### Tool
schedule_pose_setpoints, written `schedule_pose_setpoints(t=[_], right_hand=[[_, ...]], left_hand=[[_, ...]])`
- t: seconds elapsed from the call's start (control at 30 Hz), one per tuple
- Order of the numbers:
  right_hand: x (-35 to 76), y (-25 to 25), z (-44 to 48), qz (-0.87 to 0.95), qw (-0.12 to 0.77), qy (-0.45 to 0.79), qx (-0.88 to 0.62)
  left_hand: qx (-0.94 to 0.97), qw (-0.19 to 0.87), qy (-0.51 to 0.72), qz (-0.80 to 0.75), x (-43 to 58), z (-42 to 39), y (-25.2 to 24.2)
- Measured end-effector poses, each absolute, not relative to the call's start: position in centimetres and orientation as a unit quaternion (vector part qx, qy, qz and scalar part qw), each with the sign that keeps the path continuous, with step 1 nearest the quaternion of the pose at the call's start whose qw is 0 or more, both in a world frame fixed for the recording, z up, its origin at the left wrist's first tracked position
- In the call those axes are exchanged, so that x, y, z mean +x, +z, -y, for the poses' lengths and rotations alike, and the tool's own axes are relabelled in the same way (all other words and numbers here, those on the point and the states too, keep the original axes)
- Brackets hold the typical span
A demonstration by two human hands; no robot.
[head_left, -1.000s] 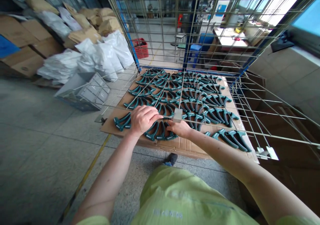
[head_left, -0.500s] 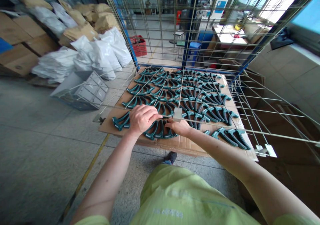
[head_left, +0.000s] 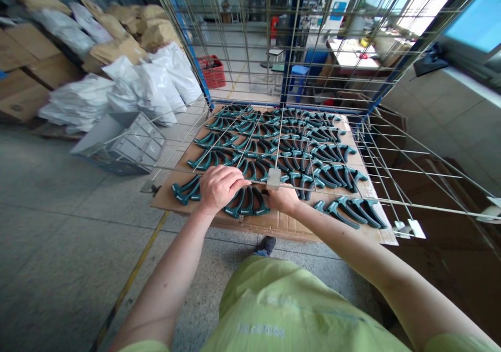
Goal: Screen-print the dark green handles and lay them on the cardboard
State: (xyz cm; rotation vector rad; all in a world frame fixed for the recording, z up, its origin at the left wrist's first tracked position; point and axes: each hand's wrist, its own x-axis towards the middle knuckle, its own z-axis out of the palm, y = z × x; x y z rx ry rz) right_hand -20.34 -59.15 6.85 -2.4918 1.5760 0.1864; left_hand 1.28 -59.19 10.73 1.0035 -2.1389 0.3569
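My left hand (head_left: 221, 186) is closed around the front wire of a wire mesh panel (head_left: 250, 181), its thumb lying along the wire. Just right of it, my right hand (head_left: 284, 198) sits beneath a small pale metal plate (head_left: 273, 177) on that same wire. Its fingers are curled and partly hidden, so what they hold, if anything, does not show. Below the wires, rows of dark green and black curved handles (head_left: 246, 201) lie on a cardboard sheet (head_left: 291, 224). The handles closest to my hands fan out between them.
Tall mesh walls with blue posts (head_left: 287, 65) enclose the back and sides. A grey bin (head_left: 125, 143) stands on the floor at left, before white sacks (head_left: 156, 85) and cartons (head_left: 35, 80). Beyond the mesh are a red basket (head_left: 211, 71) and a blue stool (head_left: 298, 80).
My right hand has drawn back a little to the right, off the handles, to under the metal plate. My left hand keeps its hold on the wire. The view has shifted slightly.
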Motion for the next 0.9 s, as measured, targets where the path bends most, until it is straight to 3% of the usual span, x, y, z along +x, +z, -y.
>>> schedule_pose_setpoints(t=[0.3, 0.67, 0.9], right_hand=[[-27.0, 6.4, 54.5, -0.652, 0.124, -0.004, -0.748], [-29.7, 3.8, 50.2, -0.730, 0.319, -0.182, -0.576], [-29.7, 2.8, 47.1, -0.703, 0.347, -0.259, -0.564]], left_hand=[[0.406, 0.350, 0.102, 0.838, 1.5, 58.2, 7.9], [0.417, 0.330, 0.072, 0.844, 1.5, 57.2, 5.2], [0.427, 0.311, 0.058, 0.847, 1.6, 56.9, 3.9]])
